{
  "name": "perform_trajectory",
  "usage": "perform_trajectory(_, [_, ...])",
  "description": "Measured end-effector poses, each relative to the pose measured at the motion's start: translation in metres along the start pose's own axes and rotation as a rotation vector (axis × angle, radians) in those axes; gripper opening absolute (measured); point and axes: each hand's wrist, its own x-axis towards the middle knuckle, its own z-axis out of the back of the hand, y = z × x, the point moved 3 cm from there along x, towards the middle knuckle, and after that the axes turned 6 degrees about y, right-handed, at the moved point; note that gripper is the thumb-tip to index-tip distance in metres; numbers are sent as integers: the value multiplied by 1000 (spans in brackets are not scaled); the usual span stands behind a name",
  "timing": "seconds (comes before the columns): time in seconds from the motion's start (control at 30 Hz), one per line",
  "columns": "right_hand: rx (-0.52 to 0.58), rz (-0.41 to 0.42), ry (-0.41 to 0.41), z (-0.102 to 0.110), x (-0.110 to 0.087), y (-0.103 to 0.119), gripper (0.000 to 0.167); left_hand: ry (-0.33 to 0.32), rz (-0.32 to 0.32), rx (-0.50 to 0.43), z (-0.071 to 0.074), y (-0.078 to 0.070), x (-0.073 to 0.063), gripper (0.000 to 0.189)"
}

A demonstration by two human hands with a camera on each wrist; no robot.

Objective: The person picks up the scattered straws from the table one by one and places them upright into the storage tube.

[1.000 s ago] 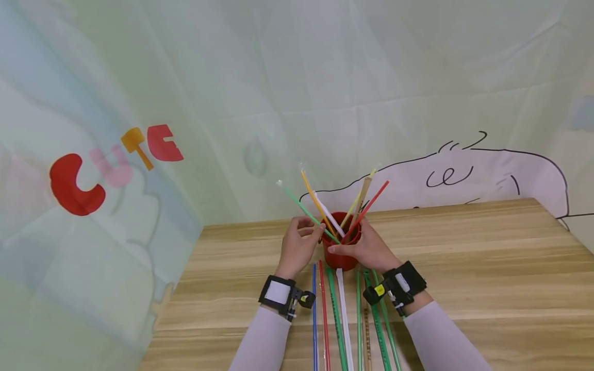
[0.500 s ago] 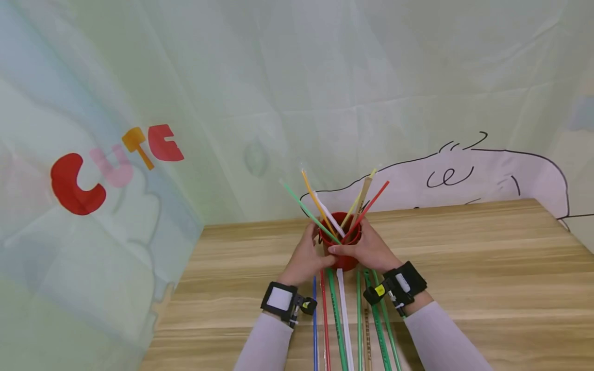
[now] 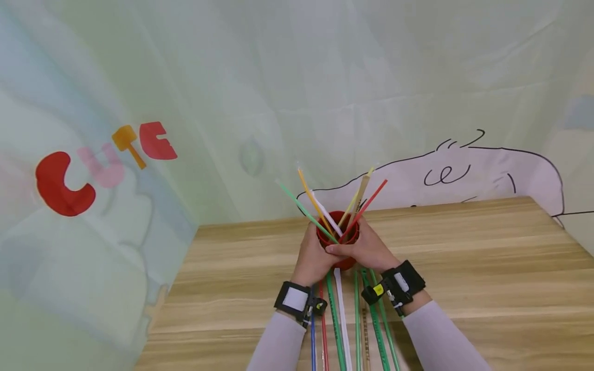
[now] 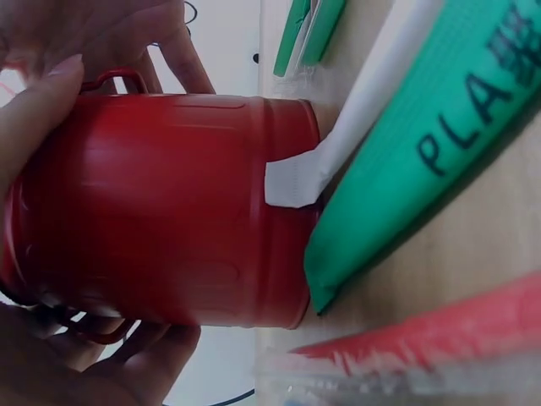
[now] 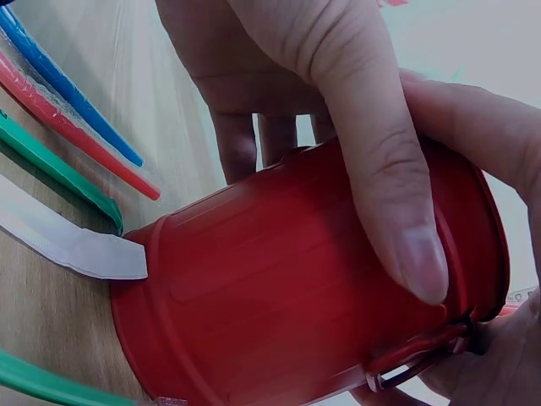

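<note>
A small red bucket [image 3: 345,265] stands upright on the table, with wire handle loops at its sides. My left hand [image 3: 313,260] grips its left side, the thumb lying across the front wall in the right wrist view. The right side is held by my right hand [image 3: 368,249], whose thumb reaches over the front near the rim. Several straws lean out of the bucket: a green straw [image 3: 303,208], an orange straw [image 3: 310,190], a white straw, a yellow one, a brown one and a red straw [image 3: 369,203]. Their lower ends are hidden inside.
In front of the bucket, several straws lie lengthwise on the wooden table [image 3: 487,268], among them a blue straw [image 3: 313,340], a white straw [image 4: 363,101] and a green straw marked PLA [image 4: 423,161]. The white one's end touches the bucket's base. A printed cloth [image 3: 297,93] hangs behind.
My left hand has left the green straw at the rim and moved right, closing round the bucket's side. The green straw has shifted slightly. My right hand keeps its hold.
</note>
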Motion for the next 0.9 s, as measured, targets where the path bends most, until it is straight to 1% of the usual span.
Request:
perform_trajectory(0.13, [-2, -16, -1, 0, 1, 0, 85, -7, 18, 19, 2, 0, -1, 85])
perform_trajectory(0.33, [-17, -35, -12, 0, -1, -1, 85, 9, 48, 40, 3, 0, -2, 89])
perform_trajectory(0.47, [-14, -12, -9, 0, 0, 1, 84, 4, 40, 42, 4, -1, -2, 89])
perform_trajectory(0.6, [-32, 17, 0, 0, 1, 4, 79, 4, 32, 41, 5, -1, -2, 88])
perform_trajectory(0.73, [-80, 63, 27, 1, 2, 7, 73, 13, 27, 35, 5, 0, -3, 87])
perform_trajectory(0.8, [-116, 69, 34, 2, 0, 9, 71, 16, 24, 31, 5, 0, -3, 86])
perform_trajectory(0.83, [-135, 57, 29, 3, -1, 10, 72, 17, 23, 32, 5, 0, -2, 86])
perform_trajectory(0.9, [-175, -1, 8, 6, -6, 13, 75, 18, 30, 29, 5, 1, -3, 86])
